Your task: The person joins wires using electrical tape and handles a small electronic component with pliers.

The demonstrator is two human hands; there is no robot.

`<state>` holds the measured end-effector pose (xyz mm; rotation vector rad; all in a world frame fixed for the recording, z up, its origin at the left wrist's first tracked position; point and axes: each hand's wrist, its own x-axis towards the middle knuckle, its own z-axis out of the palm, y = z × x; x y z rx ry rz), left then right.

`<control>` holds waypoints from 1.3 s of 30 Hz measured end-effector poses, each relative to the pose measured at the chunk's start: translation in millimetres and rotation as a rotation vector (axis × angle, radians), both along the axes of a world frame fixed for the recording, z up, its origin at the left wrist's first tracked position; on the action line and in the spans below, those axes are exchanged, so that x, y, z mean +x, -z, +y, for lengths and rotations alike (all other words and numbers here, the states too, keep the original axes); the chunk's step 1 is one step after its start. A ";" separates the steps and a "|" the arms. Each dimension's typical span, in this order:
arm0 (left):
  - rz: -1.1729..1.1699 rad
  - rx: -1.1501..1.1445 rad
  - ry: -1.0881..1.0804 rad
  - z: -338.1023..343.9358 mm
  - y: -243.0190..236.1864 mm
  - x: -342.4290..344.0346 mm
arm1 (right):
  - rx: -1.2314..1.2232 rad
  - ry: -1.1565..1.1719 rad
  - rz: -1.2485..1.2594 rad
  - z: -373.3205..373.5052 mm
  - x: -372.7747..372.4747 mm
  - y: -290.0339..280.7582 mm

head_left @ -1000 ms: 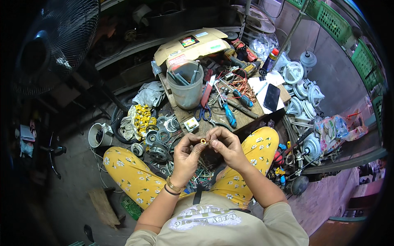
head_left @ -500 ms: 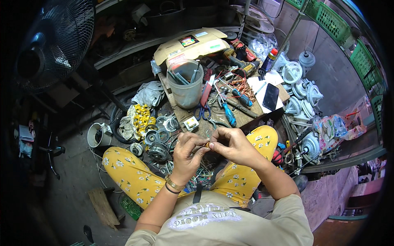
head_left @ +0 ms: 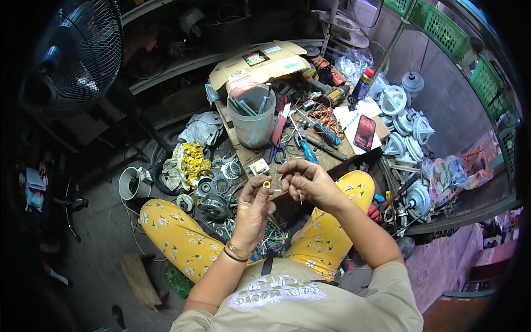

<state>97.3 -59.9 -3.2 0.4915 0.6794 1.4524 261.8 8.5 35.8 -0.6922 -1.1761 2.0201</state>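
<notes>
A small brass-coloured ring (head_left: 267, 184) is pinched between the thumb and forefinger of my left hand (head_left: 253, 210), its hole facing up. To its right, my right hand (head_left: 310, 185) has its fingers curled together around something thin. A short pale sliver (head_left: 276, 190), like a pin or bit of wire, shows between the two hands; how far it runs into the right fingers is hidden. Both hands hover over my lap, in front of a low wooden work table (head_left: 332, 161). Just beyond the fingers sits a small white and yellow box (head_left: 258, 167).
A plastic bucket (head_left: 251, 124) of strips, scissors (head_left: 275, 152), screwdrivers, a drill (head_left: 334, 94), copper wire scraps (head_left: 326, 117) and a phone (head_left: 364, 133) crowd the table. Motor parts (head_left: 214, 206) lie at left, white fan motors (head_left: 406, 127) at right. A fan (head_left: 72, 61) stands far left.
My hands have moved apart from their joined pinch, the ring staying in the left fingers. My right hand has shifted slightly down and curled. The phone's screen has lit up.
</notes>
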 end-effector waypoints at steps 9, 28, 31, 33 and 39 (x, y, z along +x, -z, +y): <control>-0.230 -0.001 -0.047 -4.4 10.9 25.9 | 0.132 0.512 -0.097 -37.4 -44.9 26.4; 0.089 0.025 -0.046 9.6 22.5 5.9 | 0.312 0.329 -0.070 -33.5 -28.9 43.4; 0.615 0.231 -0.168 14.1 12.5 3.9 | 0.193 0.357 -0.083 -31.1 -11.8 34.2; 0.718 0.281 -0.211 14.0 11.7 3.8 | 0.152 0.380 -0.173 -30.4 -9.8 20.3; 0.927 0.341 -0.202 9.7 14.3 0.9 | 0.683 0.238 -0.633 -22.2 -0.5 -12.5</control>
